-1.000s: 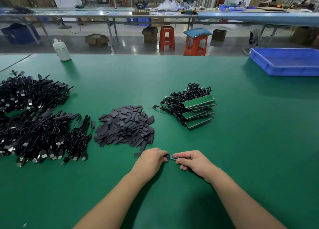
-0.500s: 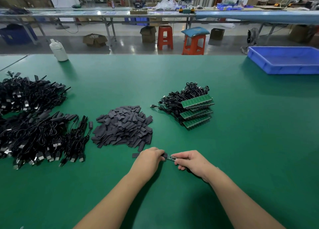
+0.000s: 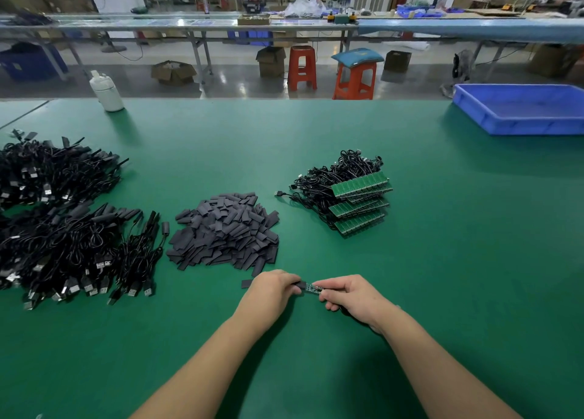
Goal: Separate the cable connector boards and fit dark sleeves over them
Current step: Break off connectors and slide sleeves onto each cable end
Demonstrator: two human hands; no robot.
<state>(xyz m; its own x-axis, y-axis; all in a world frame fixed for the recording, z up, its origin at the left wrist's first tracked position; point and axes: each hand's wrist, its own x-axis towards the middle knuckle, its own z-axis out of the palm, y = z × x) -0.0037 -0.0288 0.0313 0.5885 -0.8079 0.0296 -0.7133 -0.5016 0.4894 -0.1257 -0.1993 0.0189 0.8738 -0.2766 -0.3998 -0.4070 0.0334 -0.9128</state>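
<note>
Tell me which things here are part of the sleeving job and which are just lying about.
Job:
- board, pinched by the right hand
- sleeve in the left hand
- sleeve pile
- panels with cables
- cable heaps

Lying about:
- white bottle
- blue tray
- orange stools
- boxes

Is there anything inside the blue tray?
No, the part of the blue tray that shows holds nothing; the sleeves and the boards lie on the green table.

Two bare forearms, no sleeves, left hand (image 3: 274, 293), right hand (image 3: 354, 297)
</note>
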